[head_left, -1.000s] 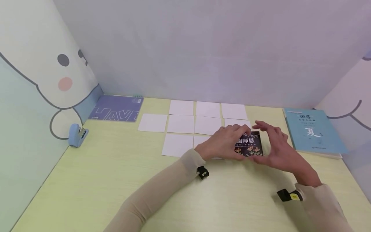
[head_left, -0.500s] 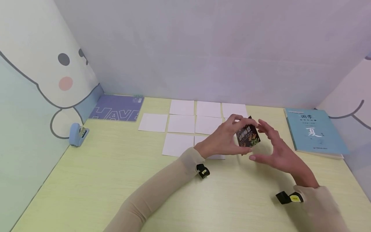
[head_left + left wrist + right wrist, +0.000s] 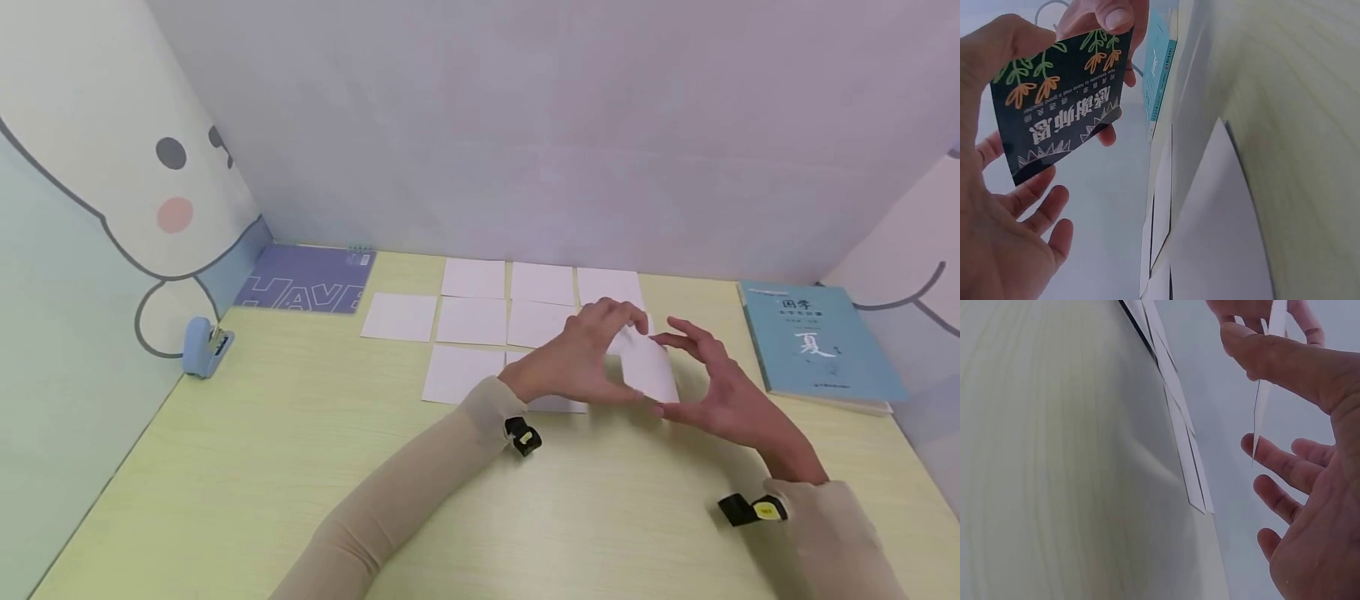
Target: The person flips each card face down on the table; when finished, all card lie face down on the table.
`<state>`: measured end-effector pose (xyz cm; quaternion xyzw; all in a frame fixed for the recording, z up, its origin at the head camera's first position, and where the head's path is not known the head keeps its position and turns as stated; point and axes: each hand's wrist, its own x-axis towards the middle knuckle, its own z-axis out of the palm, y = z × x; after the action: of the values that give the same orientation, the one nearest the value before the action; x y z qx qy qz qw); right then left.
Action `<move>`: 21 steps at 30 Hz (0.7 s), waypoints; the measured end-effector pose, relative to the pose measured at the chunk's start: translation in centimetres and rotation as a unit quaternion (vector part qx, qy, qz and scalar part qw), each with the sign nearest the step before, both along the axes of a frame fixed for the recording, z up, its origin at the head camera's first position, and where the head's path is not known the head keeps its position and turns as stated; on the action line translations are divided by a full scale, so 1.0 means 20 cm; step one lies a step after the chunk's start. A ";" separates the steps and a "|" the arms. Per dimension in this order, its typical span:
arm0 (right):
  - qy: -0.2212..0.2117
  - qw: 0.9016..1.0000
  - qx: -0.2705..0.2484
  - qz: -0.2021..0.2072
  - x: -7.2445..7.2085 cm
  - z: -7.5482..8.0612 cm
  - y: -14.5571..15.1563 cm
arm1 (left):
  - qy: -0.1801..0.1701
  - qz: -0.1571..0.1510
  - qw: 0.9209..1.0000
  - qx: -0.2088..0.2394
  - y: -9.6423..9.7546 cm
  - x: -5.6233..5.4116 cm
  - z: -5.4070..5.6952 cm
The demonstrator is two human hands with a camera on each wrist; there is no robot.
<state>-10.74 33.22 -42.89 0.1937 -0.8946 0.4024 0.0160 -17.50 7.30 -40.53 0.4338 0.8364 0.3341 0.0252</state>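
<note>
Between the two hands, above the table, is a small square card [image 3: 648,368]. Its white face shows in the head view. In the left wrist view the black face of the card [image 3: 1060,106] appears, with orange flowers and white lettering. My left hand [image 3: 577,354] holds the card's left side between thumb and fingers. At the opposite side my right hand [image 3: 720,387] pinches it by the edges, thumb near and fingers far. The right wrist view shows the card [image 3: 1262,403] almost edge-on. White cards [image 3: 471,321] lie in rows beside and behind the left hand.
A blue book [image 3: 817,342] lies to the right and a purple notebook [image 3: 307,279] at the back left. Near the left wall stands a light blue stapler-like tool [image 3: 201,346]. The pale wall [image 3: 480,150] rises behind the cards.
The card was black side up near the table between the hands. It has been lifted and turned over, so its white side now faces the head camera. The right fingers have closed onto it.
</note>
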 end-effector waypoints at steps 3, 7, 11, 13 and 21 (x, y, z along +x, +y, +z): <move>-0.007 1.000 0.008 -0.007 0.00 -0.01 0.02 | 0.006 0.018 0.997 -0.075 0.00 0.01 -0.01; -0.009 1.000 0.029 -0.003 -0.01 -0.04 0.02 | 0.022 0.026 0.988 -0.148 0.00 0.02 -0.03; -0.009 0.999 0.051 0.007 -0.01 -0.08 0.03 | 0.029 0.027 0.981 -0.188 0.00 0.03 -0.06; -0.008 0.998 0.060 0.011 -0.02 -0.09 0.03 | 0.034 0.028 0.980 -0.195 0.00 0.04 -0.07; 0.014 0.995 0.093 0.016 -0.03 -0.09 0.03 | 0.037 0.033 0.979 -0.197 0.01 0.04 -0.10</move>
<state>-11.41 33.81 -44.72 0.2146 -0.9246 0.3146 0.0035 -16.74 7.49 -42.54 0.4045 0.9001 0.1469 0.0680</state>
